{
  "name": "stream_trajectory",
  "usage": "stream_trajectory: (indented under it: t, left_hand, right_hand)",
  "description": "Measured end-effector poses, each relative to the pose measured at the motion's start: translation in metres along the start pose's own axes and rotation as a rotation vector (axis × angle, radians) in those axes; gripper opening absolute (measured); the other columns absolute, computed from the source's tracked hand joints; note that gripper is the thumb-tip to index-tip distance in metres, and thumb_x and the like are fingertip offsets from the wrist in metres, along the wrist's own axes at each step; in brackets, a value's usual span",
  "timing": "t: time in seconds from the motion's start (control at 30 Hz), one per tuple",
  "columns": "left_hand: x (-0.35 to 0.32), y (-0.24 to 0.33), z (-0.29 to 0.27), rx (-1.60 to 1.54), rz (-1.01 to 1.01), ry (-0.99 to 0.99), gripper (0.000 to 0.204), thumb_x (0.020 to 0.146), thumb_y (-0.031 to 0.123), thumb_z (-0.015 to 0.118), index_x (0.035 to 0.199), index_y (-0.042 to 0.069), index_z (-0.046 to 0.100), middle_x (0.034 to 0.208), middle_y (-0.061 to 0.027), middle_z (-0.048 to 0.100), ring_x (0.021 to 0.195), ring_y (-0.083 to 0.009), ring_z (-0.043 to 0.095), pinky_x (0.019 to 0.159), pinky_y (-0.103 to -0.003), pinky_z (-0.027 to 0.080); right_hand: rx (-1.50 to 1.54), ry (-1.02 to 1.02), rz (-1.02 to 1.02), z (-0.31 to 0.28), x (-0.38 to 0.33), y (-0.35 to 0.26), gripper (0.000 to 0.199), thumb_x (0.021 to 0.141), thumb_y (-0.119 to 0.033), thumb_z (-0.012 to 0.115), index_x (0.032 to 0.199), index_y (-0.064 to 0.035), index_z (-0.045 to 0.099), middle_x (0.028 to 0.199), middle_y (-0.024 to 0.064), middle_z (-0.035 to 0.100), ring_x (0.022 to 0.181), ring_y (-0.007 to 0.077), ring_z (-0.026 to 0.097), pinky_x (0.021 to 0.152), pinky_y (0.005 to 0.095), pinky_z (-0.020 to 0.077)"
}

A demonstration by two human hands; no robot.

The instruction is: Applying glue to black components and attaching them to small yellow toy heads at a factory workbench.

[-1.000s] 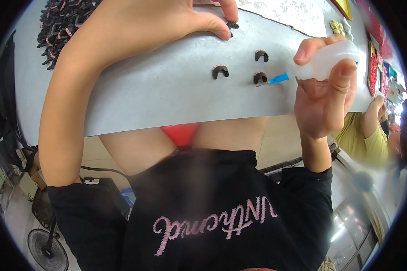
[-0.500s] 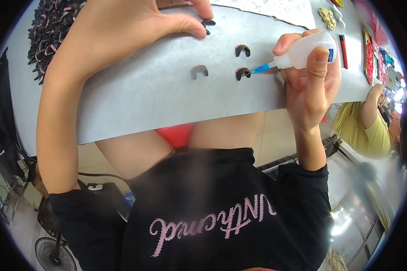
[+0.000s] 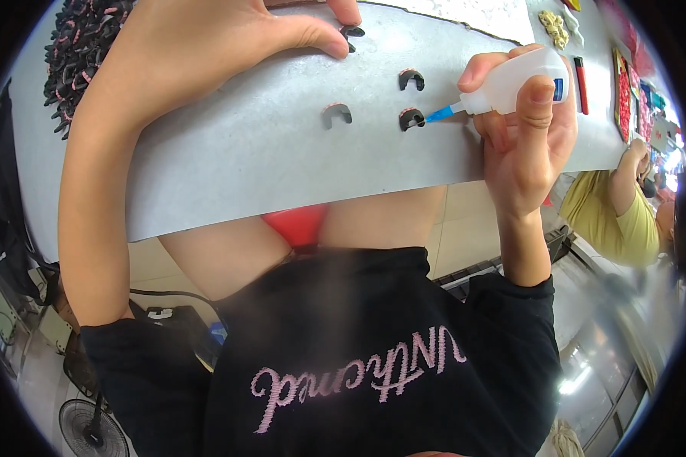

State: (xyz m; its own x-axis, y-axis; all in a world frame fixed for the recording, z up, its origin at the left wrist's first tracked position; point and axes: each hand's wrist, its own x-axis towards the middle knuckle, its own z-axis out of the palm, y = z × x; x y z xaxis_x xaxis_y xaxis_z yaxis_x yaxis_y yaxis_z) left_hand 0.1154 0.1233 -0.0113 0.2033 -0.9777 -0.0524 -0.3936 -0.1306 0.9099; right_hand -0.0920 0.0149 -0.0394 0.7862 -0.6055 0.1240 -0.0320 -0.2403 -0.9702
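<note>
My right hand is wrapped round a translucent white squeeze bottle lying on its side in my grip. Its thin blue nozzle points left, and the tip is at the right end of a small black arch-shaped piece with a pinkish top edge. A similar arch-shaped piece lies just beyond it, and another is to the left. At the far side, my left hand pinches one more small black arch-shaped piece between thumb and fingertip.
A heap of small black and pink pieces covers the far left of the grey table. At the far right are a red pen-like stick and a cream bundle. A person in yellow sits further right.
Both hands keep their grips, and the nozzle tip stays beside the same arch-shaped piece. The piece in my left hand has turned slightly; otherwise only a small shift of the view shows.
</note>
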Motion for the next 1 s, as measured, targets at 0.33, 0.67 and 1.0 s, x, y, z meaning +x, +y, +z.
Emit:
stream_trajectory:
  t: [0.33, 0.67, 1.0]
  left_hand:
    - [-0.003, -0.0035, -0.0051, -0.047, 0.035, -0.023, 0.047, 0.068, -0.003, 0.076, 0.096, 0.004, 0.039, 0.082, -0.0127, 0.065, 0.085, -0.0164, 0.065, 0.076, -0.024, 0.051]
    - [-0.0035, -0.0039, -0.0061, -0.049, 0.051, -0.036, 0.047, 0.068, -0.004, 0.076, 0.096, 0.005, 0.039, 0.082, -0.0117, 0.064, 0.085, -0.016, 0.065, 0.076, -0.024, 0.051]
    - [-0.0055, -0.0031, -0.0039, -0.078, 0.042, -0.024, 0.047, 0.068, -0.004, 0.076, 0.096, 0.005, 0.039, 0.083, -0.0107, 0.063, 0.086, -0.0165, 0.065, 0.075, -0.024, 0.051]
  right_hand:
    - [0.0, -0.017, -0.025, -0.0007, -0.0001, 0.0014, 0.036, 0.098, -0.035, 0.039, 0.099, 0.0011, 0.042, 0.087, 0.0153, 0.06, 0.047, 0.001, 0.025, 0.044, 0.0148, 0.0205]
    - [0.082, 0.045, -0.137, -0.0051, -0.004, 0.0079, 0.036, 0.099, -0.032, 0.037, 0.104, 0.0025, 0.042, 0.089, 0.0184, 0.059, 0.045, 0.0024, 0.026, 0.044, 0.0165, 0.0221]
    - [0.044, 0.051, -0.148, -0.0039, -0.0053, 0.0075, 0.035, 0.099, -0.032, 0.039, 0.103, 0.0027, 0.043, 0.088, 0.019, 0.06, 0.045, 0.0023, 0.027, 0.043, 0.0174, 0.0217]
